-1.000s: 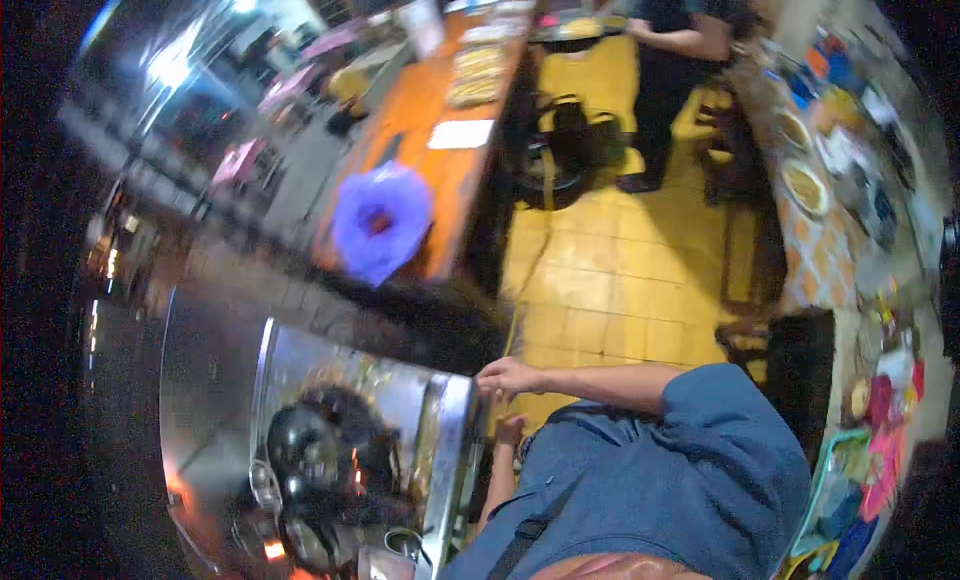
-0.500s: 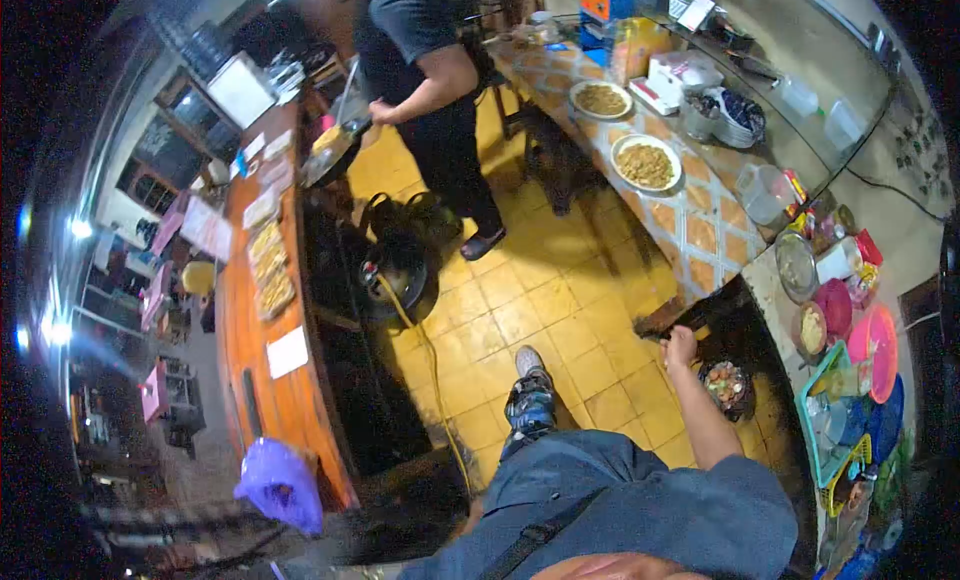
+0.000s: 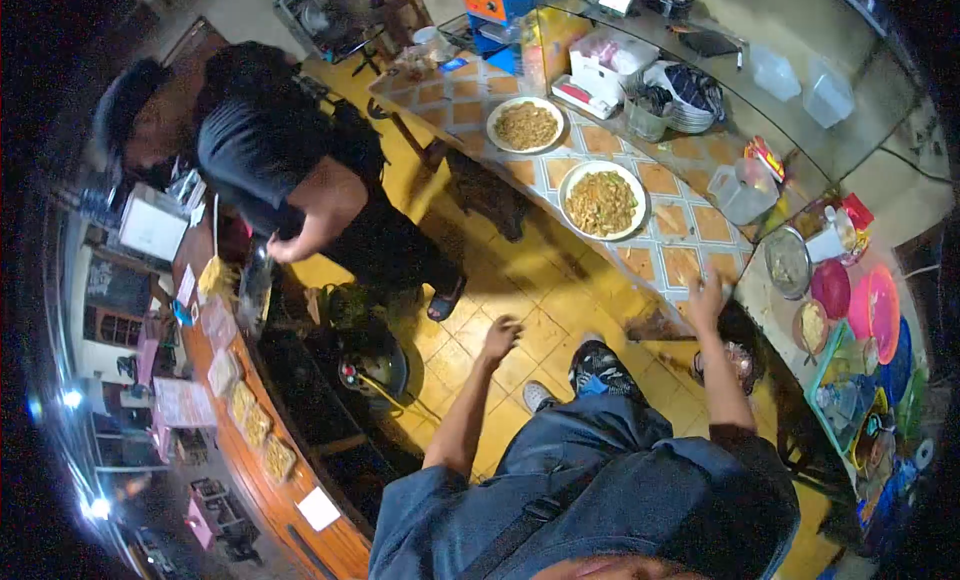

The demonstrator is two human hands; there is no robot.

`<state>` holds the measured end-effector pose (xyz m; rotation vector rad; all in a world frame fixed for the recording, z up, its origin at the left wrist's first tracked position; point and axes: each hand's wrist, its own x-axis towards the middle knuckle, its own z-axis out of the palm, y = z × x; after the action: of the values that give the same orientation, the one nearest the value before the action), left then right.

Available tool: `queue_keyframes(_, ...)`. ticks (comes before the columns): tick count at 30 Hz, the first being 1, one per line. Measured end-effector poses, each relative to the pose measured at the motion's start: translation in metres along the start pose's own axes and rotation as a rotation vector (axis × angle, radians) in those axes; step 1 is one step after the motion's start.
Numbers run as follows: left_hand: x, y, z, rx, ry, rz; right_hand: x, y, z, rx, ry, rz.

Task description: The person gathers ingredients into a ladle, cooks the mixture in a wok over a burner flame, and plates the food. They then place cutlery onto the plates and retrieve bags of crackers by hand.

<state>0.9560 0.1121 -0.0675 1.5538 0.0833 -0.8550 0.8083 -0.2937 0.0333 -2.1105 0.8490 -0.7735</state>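
Note:
My left hand [image 3: 502, 338] hangs in the air above the yellow floor, its fingers loosely curled and apart, holding nothing. Over the near corner of the tiled table, my right hand [image 3: 708, 298] has its fingers spread, slightly blurred and empty. The nearest food to both hands is a white plate of fried noodles [image 3: 605, 202] on the tiled table [image 3: 680, 270]. Behind it on the same table sits a second noodle plate [image 3: 526, 126]. Below my right forearm, a bowl-like container [image 3: 735, 365] is partly hidden.
At left, a person [image 3: 290, 180] bends over a pan by the wooden counter [image 3: 235, 400], which bears several food packs [image 3: 250, 420]. A round black vessel [image 3: 380, 365] with a yellow hose stands on the floor. Bowls and a pink basin [image 3: 873, 315] crowd the right side.
I have moved nearer the tiled table, and the plates appear larger. My left hand has come into view; my right hand has moved up toward the table corner. The other person leans over more.

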Motion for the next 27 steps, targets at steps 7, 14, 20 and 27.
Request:
queue_keyframes(7,0.150,0.072,0.134,-0.065,-0.272,0.017,0.284,-0.032,0.057,-0.067,0.228,-0.277)
queue_keyframes(14,0.165,0.143,0.137,0.085,-0.304,-0.234,0.490,0.012,0.109,-0.609,0.078,-0.221)
queue_keyframes(20,0.160,0.150,0.086,0.330,-0.393,-0.143,0.563,0.080,0.140,-0.505,-0.325,-0.373)
queue_keyframes(27,0.165,0.215,0.081,0.992,-0.187,0.182,0.532,0.090,0.109,-0.054,-0.124,-0.089)
